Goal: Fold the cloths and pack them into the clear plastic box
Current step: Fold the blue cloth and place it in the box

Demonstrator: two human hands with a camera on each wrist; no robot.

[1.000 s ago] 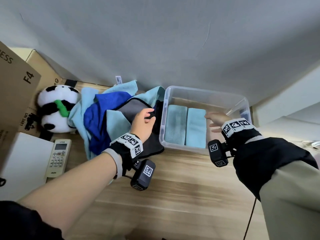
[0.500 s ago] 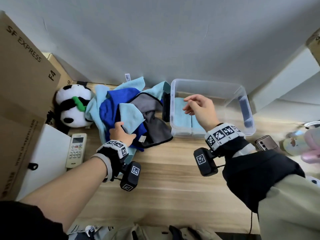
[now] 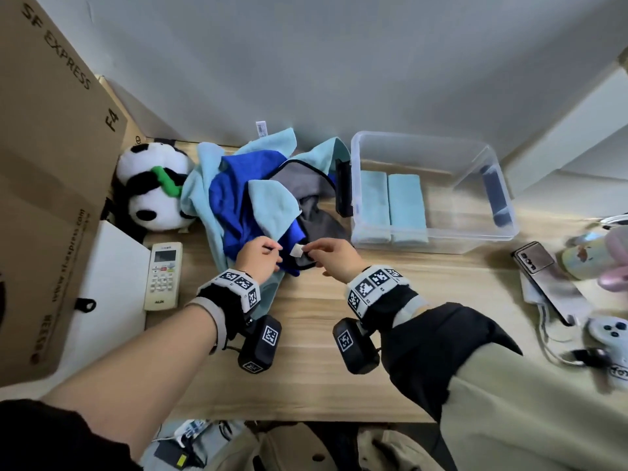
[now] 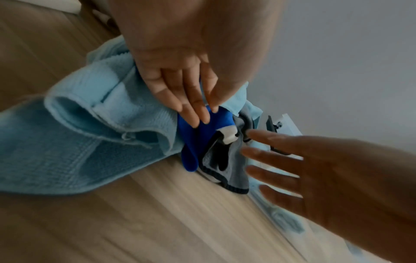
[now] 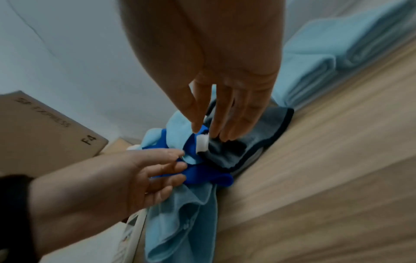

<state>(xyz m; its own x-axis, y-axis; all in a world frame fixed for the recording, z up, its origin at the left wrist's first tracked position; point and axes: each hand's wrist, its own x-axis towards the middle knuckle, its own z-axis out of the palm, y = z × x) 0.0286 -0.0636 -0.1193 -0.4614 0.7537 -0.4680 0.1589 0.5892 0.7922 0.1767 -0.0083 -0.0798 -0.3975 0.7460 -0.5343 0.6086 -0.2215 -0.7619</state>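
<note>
A heap of loose cloths lies left of the clear plastic box (image 3: 489, 158): a light blue one (image 3: 272, 205), a royal blue one (image 3: 231, 192) (image 4: 191, 156) and a grey one with dark edging (image 3: 306, 178) (image 5: 265, 131). Two folded light blue cloths (image 3: 404, 205) lie in the box. At the heap's front edge my left hand (image 3: 277, 253) (image 4: 207, 113) pinches the royal blue cloth between thumb and fingers. My right hand (image 3: 311, 251) (image 5: 206, 132) reaches with straight, spread fingers to the grey cloth's corner by a white tag (image 3: 297, 250) (image 5: 202, 143).
A panda plush (image 3: 153, 188) and a white remote (image 3: 163, 275) sit left of the heap, beside a large cardboard box (image 3: 51, 164). A silvery phone (image 3: 550, 283) and a game controller (image 3: 608, 331) lie at the right. Bare wooden tabletop (image 3: 306, 368) lies in front.
My right hand left the box and came left to the heap's front corner. My left hand shifted right along the heap's front edge, meeting it near the white tag.
</note>
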